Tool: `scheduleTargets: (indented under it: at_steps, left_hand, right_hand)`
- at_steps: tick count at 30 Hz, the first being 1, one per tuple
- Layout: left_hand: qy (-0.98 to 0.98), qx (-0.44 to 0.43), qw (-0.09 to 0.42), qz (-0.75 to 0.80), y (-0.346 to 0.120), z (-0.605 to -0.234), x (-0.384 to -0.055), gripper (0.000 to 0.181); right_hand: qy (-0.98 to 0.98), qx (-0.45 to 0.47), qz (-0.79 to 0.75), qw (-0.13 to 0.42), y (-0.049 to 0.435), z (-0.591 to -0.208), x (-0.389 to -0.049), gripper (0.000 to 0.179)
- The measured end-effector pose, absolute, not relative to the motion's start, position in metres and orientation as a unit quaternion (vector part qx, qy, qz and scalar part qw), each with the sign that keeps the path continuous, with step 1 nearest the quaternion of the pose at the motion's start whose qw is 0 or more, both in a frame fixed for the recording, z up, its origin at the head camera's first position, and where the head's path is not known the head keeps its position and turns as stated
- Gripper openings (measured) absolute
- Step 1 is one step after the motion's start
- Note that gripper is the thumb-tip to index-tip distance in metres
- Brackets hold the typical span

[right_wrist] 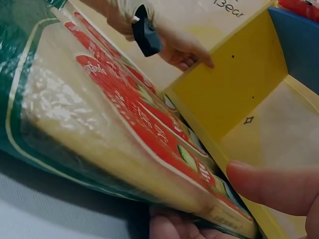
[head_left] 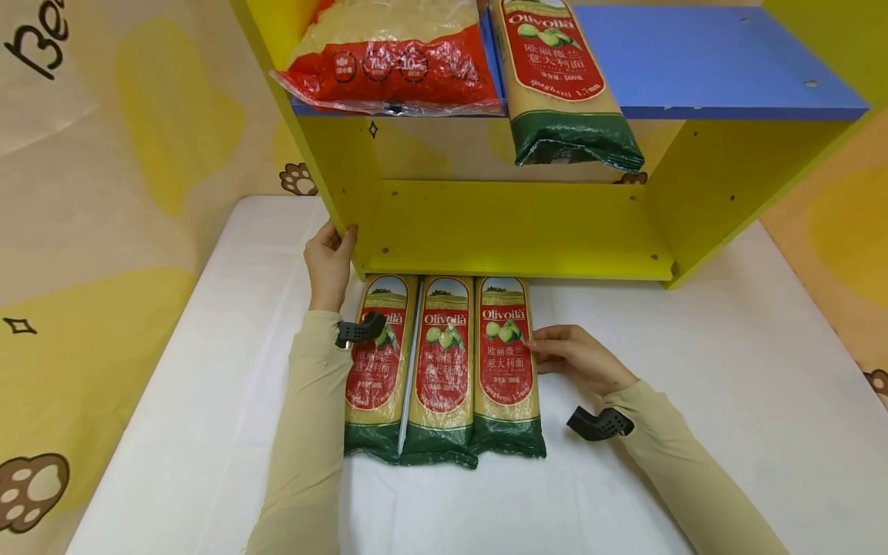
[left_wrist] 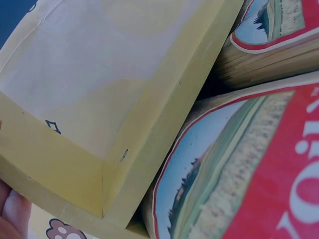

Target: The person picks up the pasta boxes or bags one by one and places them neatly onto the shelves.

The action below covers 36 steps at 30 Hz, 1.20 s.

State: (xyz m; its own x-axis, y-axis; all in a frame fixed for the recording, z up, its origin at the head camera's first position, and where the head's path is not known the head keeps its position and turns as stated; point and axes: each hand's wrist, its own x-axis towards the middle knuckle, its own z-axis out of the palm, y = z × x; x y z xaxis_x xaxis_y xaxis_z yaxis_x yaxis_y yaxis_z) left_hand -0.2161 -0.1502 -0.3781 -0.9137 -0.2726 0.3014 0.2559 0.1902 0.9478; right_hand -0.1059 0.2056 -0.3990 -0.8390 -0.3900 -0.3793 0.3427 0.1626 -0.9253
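Observation:
Three packs of spaghetti lie face up side by side before the yellow and blue shelf: a left pack, a middle pack and a right pack. Their far ends meet the shelf's bottom board. My left hand grips the front edge of the shelf's left side panel, thumb on the inner side. At the outer side of the right pack is my right hand. In the right wrist view its fingertips touch the pack's lower edge, while the thumb stretches out above, apart from the pack.
On the blue upper board sit a red and clear bag of pasta and another spaghetti pack, which juts over the front edge. A white cloth covers the table. Printed fabric hangs behind.

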Motion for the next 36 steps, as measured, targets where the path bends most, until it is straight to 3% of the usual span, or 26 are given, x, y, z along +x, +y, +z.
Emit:
scheduleTargets:
  at_steps: [9,21,36]
  left_hand:
    - [-0.748,0.01,0.197,-0.634,-0.146,-0.368,-0.209,0.029]
    - [-0.742,0.007,0.208,-0.637,-0.149,-0.379,-0.217,0.028]
    - [-0.732,0.015,0.195,-0.653,-0.151,-0.38,-0.219,0.03]
  right_hand:
    - [0.694,-0.047,-0.652,0.302,0.195,-0.402,-0.108,0.03]
    - [0.696,-0.002,-0.645,0.315,0.182,-0.398,-0.099,0.051]
    - [0.709,0.023,-0.65,0.273,0.177,-0.411,-0.097,0.055]
